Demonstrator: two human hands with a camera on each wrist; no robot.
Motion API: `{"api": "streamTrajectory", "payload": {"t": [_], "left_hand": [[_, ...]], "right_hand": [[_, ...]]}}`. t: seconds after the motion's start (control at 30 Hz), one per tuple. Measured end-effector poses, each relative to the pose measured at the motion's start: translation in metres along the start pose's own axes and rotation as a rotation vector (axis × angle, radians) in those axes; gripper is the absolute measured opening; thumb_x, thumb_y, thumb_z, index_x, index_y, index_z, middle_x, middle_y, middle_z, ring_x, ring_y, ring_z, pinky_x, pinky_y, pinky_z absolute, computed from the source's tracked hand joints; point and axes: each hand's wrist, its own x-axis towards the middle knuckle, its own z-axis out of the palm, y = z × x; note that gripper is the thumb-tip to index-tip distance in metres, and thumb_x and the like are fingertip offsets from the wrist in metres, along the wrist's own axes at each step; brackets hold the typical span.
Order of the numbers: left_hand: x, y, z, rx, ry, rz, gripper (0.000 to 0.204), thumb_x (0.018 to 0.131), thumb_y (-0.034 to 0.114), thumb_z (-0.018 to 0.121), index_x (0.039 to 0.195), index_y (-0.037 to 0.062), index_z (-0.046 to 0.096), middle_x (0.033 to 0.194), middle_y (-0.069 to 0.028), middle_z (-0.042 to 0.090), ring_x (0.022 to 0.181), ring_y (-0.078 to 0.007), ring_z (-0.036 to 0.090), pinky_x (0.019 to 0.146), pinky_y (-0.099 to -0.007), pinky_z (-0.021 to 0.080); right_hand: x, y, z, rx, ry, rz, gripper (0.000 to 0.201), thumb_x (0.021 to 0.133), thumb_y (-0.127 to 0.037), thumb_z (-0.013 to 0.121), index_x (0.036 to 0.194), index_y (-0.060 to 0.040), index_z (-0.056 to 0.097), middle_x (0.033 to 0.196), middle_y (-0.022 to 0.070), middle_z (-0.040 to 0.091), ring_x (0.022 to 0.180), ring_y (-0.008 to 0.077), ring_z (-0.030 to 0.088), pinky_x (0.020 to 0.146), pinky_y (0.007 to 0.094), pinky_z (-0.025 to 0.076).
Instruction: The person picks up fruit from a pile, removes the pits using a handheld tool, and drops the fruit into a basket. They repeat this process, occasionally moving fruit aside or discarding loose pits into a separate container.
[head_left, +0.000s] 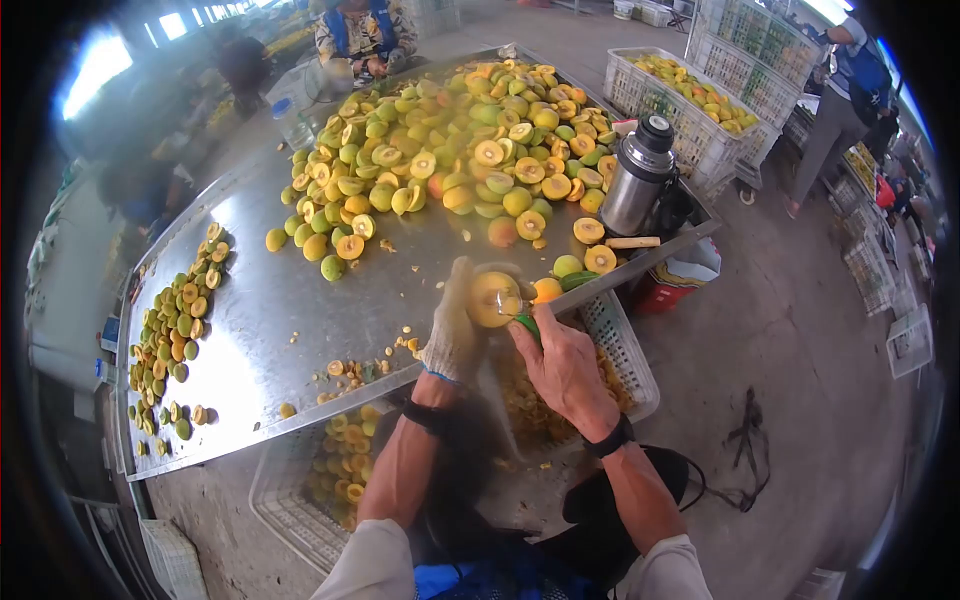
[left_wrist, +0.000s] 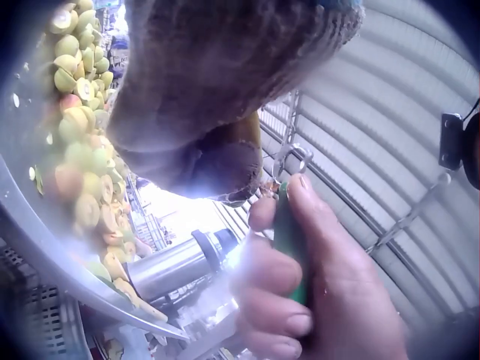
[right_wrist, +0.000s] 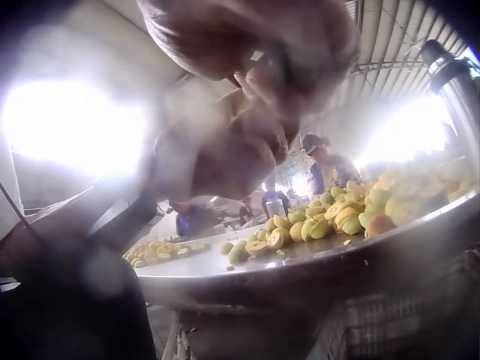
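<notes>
My left hand (head_left: pixel 453 325), in a pale knit glove, holds a halved yellow fruit (head_left: pixel 488 300) above the near edge of the metal table. The fruit's cut face is turned toward my right side. My bare right hand (head_left: pixel 568 367) grips the green handle of a coring tool (left_wrist: pixel 291 232), its thumb laid along the handle. A metal loop at the tool's tip overlaps the fruit's cut face in the head view. In the left wrist view, the glove (left_wrist: pixel 225 67) covers most of the fruit.
A large heap of halved fruit (head_left: pixel 420 165) covers the table's far side; a smaller group (head_left: pixel 180 330) lies left. A steel thermos (head_left: pixel 637 180) stands by the right edge. Below are a crate of scraps (head_left: pixel 640 385) and a crate of fruit halves (head_left: pixel 265 490). A person (head_left: pixel 365 35) sits opposite.
</notes>
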Motion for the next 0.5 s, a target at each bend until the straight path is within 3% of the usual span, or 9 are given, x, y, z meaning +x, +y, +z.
{"api": "streamTrajectory", "payload": {"t": [0.17, 0.33, 0.43, 0.5], "left_hand": [[0.001, -0.007, 0.006, -0.035, -0.003, 0.021, 0.052, 0.116, 0.041, 0.038, 0.12, -0.0012, 0.068, 0.101, -0.0146, 0.075, 0.099, -0.0246, 0.072, 0.093, -0.0368, 0.057], [0.004, -0.017, 0.013, 0.003, 0.016, 0.119, 0.043, 0.115, 0.035, 0.04, 0.114, 0.0, 0.066, 0.1, -0.0138, 0.072, 0.1, -0.0227, 0.071, 0.092, -0.0362, 0.057], [0.003, -0.02, 0.023, -0.067, 0.135, 0.118, 0.053, 0.114, 0.042, 0.043, 0.112, -0.0036, 0.069, 0.092, -0.0122, 0.071, 0.088, -0.0237, 0.07, 0.083, -0.0346, 0.056], [-0.001, -0.028, 0.026, 0.29, 0.167, 0.309, 0.042, 0.114, 0.033, 0.044, 0.112, -0.0021, 0.066, 0.093, -0.0115, 0.072, 0.085, -0.02, 0.069, 0.078, -0.0331, 0.056]], "right_hand": [[-0.005, 0.009, 0.006, -0.019, 0.023, 0.025, 0.027, 0.105, -0.024, 0.07, 0.097, -0.0022, 0.056, 0.08, 0.0261, 0.067, 0.078, 0.0504, 0.067, 0.063, 0.0562, 0.052], [-0.007, 0.012, 0.008, -0.084, -0.011, 0.033, 0.02, 0.106, -0.015, 0.067, 0.105, 0.0019, 0.057, 0.078, 0.0281, 0.067, 0.077, 0.0507, 0.067, 0.064, 0.0558, 0.05], [-0.006, 0.015, 0.018, -0.038, 0.033, 0.021, 0.027, 0.106, -0.021, 0.068, 0.099, 0.0023, 0.057, 0.073, 0.0286, 0.065, 0.072, 0.0523, 0.066, 0.06, 0.0574, 0.05], [-0.007, 0.013, 0.017, 0.014, 0.007, 0.057, 0.026, 0.106, -0.02, 0.067, 0.103, 0.0046, 0.059, 0.074, 0.03, 0.064, 0.073, 0.053, 0.066, 0.06, 0.0569, 0.05]]}}
